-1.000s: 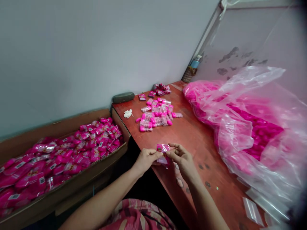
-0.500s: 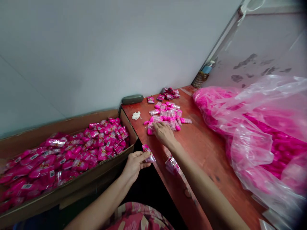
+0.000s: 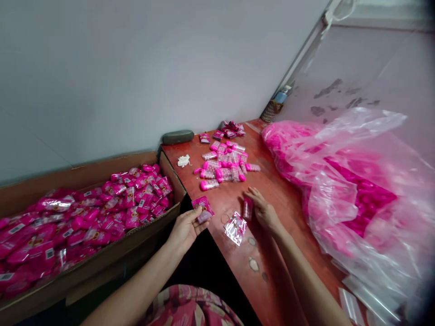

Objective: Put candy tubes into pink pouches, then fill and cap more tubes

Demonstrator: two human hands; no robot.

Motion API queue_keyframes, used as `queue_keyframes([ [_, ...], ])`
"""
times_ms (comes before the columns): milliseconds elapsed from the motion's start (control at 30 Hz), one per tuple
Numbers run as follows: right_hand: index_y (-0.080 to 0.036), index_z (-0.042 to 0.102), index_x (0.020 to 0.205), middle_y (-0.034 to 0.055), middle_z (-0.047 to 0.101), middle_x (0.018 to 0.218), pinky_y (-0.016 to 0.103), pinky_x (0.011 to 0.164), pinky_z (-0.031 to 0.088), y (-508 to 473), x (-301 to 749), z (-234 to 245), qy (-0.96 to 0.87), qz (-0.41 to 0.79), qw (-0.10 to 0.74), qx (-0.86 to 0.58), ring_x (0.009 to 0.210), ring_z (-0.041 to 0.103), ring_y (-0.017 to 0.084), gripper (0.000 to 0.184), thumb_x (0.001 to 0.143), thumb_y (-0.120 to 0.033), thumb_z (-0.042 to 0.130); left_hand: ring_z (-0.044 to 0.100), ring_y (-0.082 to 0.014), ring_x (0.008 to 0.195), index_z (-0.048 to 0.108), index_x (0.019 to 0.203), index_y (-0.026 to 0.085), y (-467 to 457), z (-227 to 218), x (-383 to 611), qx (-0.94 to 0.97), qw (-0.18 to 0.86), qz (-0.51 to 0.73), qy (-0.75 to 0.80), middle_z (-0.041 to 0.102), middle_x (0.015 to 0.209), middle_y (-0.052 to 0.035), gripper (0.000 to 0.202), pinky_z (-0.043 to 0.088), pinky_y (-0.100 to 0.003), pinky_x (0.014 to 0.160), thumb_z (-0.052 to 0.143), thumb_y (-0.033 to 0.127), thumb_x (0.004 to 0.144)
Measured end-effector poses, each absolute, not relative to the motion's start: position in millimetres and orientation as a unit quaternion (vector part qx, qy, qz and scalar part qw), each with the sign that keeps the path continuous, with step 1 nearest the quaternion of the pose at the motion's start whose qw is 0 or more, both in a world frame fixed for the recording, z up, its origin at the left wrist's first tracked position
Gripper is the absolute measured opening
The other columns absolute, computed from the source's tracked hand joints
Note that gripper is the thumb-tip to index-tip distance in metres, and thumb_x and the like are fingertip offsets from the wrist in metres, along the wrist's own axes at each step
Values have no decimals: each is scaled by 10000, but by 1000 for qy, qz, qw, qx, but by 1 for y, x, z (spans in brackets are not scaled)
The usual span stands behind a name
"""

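My left hand (image 3: 186, 228) pinches a small glossy pink sachet (image 3: 203, 207) between thumb and fingers, just off the table's left edge. Over the red table, my right hand (image 3: 264, 210) has its fingers bent around a small clear bottle with a pink cap (image 3: 248, 209); the thumb's grip is partly hidden. Beside that bottle lies a shiny pink and silver sachet (image 3: 235, 227). Farther back, a loose pile of similar pink-capped bottles (image 3: 224, 164) rests on the table.
A long cardboard box (image 3: 170, 172) full of pink packets (image 3: 112, 208) stands at left. On the right sits a big clear plastic bag (image 3: 326, 194) of pink pieces. Along the wall are a dark oblong case (image 3: 177, 136), more sachets (image 3: 231, 130) and a woven holder (image 3: 271, 111).
My right hand has drawn back from the bottle pile toward me and to the right, with a bottle at its fingers. My left hand keeps its sachet. The view has shifted slightly right.
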State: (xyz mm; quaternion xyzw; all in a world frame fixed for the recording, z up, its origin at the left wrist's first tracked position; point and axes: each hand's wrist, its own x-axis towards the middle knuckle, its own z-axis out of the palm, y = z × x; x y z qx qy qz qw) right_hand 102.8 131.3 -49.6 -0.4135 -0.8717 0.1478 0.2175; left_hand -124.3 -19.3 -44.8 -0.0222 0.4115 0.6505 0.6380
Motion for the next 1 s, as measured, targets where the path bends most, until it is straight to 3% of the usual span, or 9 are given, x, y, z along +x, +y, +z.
queue_keyframes([
  [100, -165, 516, 1155, 129, 569, 1150, 408, 847, 440, 115, 99, -36, -815, 102, 226, -524, 1049, 546, 236, 364, 843, -264, 355, 643, -136, 609, 616, 774, 88, -15, -39, -117, -32, 621, 663, 416, 664, 711, -67, 67, 555, -215, 553, 650, 131, 735],
  [200, -159, 559, 1038, 161, 605, 1006, 413, 670, 472, 97, 82, -19, -786, 60, 116, -604, 849, 615, 297, 423, 802, -487, 433, 631, -123, 575, 612, 761, 101, -13, -34, -111, -40, 605, 679, 414, 656, 690, -43, 82, 547, -208, 520, 670, 140, 719],
  [267, -149, 577, 958, 175, 620, 932, 402, 614, 460, 92, 75, -12, -767, 47, 24, -639, 773, 629, 313, 410, 787, -500, 452, 628, -124, 560, 607, 758, 103, -12, -32, -108, -47, 600, 683, 414, 649, 663, -41, 96, 540, -205, 509, 668, 170, 728],
  [367, -123, 584, 896, 197, 636, 849, 394, 598, 438, 90, 77, -10, -750, 55, -13, -659, 732, 634, 322, 329, 833, -393, 407, 635, -136, 565, 603, 770, 114, -9, -32, -104, -69, 593, 684, 418, 647, 645, -41, 141, 532, -204, 506, 678, 224, 723],
  [467, -149, 575, 843, 151, 642, 781, 366, 594, 428, 79, 81, -8, -751, 98, 50, -651, 703, 627, 288, 283, 851, -362, 389, 647, -149, 593, 599, 784, 126, -5, -32, -99, -87, 593, 683, 418, 660, 683, -47, 178, 532, -214, 522, 693, 258, 709],
  [600, -209, 531, 800, 17, 597, 654, 280, 517, 446, 31, 64, -4, -665, 424, 302, -535, 578, 584, 186, 309, 816, -503, 433, 656, -166, 645, 591, 792, 118, 1, -31, -90, -97, 609, 674, 407, 667, 718, -69, 194, 539, -236, 571, 687, 268, 715],
  [667, -218, 517, 864, -13, 575, 614, 261, 455, 443, 7, 50, -6, -595, 525, 331, -511, 496, 554, 159, 316, 805, -522, 452, 655, -173, 651, 585, 796, 116, 4, -30, -85, -99, 619, 674, 391, 666, 726, -76, 186, 541, -253, 580, 680, 257, 723],
  [800, -228, 479, 978, -24, 573, 611, 244, 397, 438, -11, 32, -18, -547, 569, 344, -509, 451, 541, 145, 317, 804, -492, 490, 636, -151, 602, 584, 798, 120, 6, -29, -77, -93, 633, 678, 361, 655, 709, -55, 193, 522, -233, 529, 693, 252, 708],
  [1000, -223, 476, 908, -25, 571, 625, 218, 369, 416, -4, 30, -27, -497, 627, 359, -481, 445, 542, 127, 269, 803, -468, 516, 571, -119, 488, 572, 720, 116, 4, -26, -72, -32, 640, 675, 366, 617, 613, -26, 294, 455, -204, 430, 741, 339, 631],
])
